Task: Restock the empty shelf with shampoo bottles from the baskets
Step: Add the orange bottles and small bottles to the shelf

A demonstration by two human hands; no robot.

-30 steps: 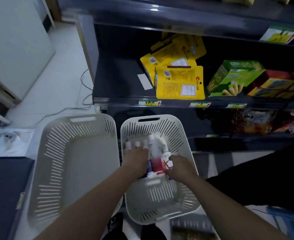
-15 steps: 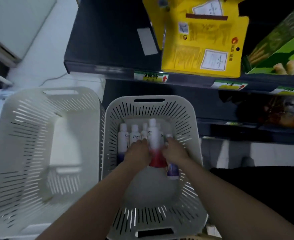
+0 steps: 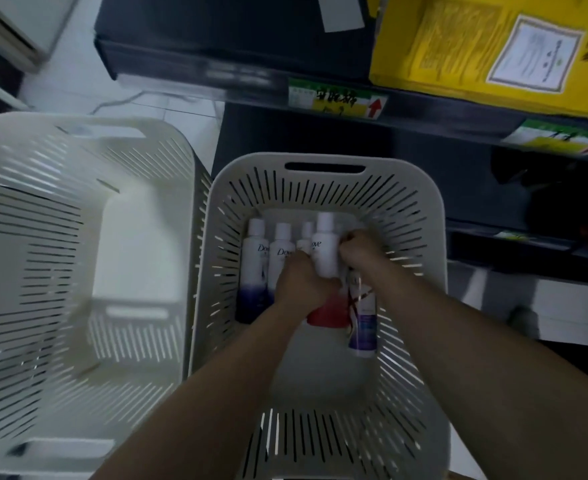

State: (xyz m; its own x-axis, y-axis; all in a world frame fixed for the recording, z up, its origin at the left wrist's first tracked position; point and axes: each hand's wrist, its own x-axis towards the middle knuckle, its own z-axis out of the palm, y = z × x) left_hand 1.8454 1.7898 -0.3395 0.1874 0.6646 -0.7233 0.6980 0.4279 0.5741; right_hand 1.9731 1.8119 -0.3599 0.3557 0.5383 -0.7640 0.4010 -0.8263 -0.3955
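Dark shop shelving (image 3: 188, 60) up top, yellow packs (image 3: 476, 53) at its right. Left basket (image 3: 77, 133) touching right basket (image 3: 420, 216); shampoo bottles in right one. Left hand (image 3: 304, 285) wraps red-based bottle (image 3: 325, 261); right hand (image 3: 361, 251) clenched beside its shoulder, what it holds unclear. Best lift straight up: neighbour bottles (image 3: 271, 261) packed close, basket walls steep, shelf lip overhead.

Both arms are uncovered. The left forearm (image 3: 216, 375), coming in from 6 o'clock, and the right forearm (image 3: 458, 334), from 4 o'clock, show bare to the frame's edge. The left grip (image 3: 306, 282) and right grip (image 3: 361, 251) are bare too, slightly blurred.
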